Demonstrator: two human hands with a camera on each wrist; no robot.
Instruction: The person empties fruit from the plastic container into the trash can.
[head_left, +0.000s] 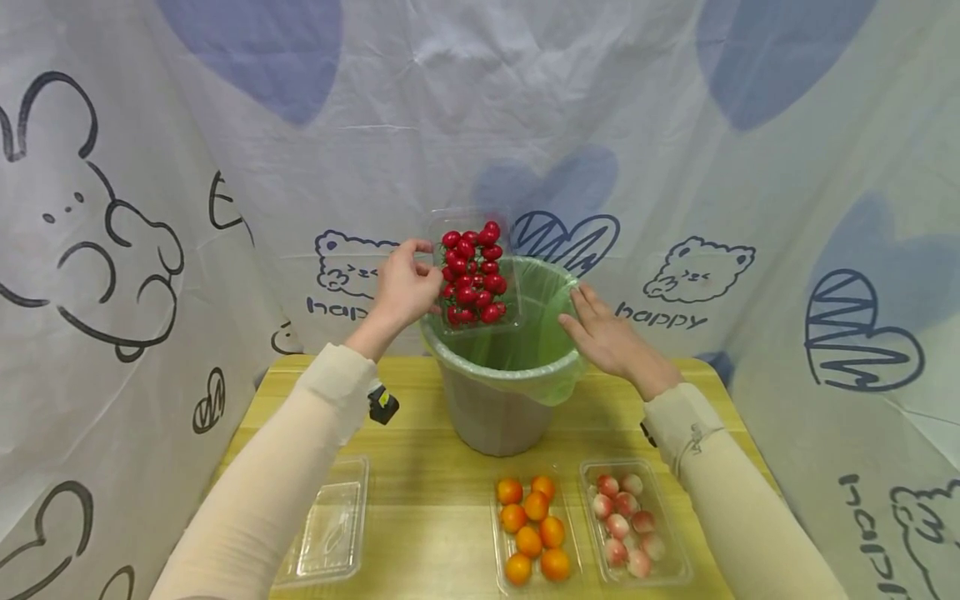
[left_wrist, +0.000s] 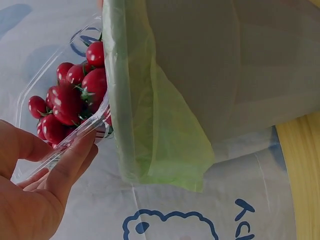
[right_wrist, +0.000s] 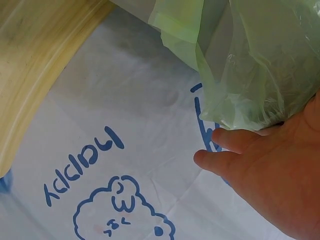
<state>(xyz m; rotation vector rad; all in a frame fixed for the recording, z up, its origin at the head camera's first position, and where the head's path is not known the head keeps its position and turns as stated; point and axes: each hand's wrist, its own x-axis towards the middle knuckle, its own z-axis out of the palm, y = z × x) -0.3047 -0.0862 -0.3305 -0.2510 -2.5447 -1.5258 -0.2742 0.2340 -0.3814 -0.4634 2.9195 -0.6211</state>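
Observation:
My left hand grips the left edge of a clear plastic tray between thumb and fingers. Red cherry tomatoes with green stems fill this tray, which is tilted over the mouth of a grey bin. In the left wrist view the tomatoes lie partly behind the bin's rim. A thin green bag lines the bin and folds over its rim. On the right side, my right hand rests against the bagged rim with its fingers extended; the right wrist view shows its fingertips at the bag.
On the wooden table, in front of the bin, lie a clear tray of orange fruits and another of small pink-and-white fruits. A further clear tray lies partly under the left forearm. Printed cloth surrounds the table.

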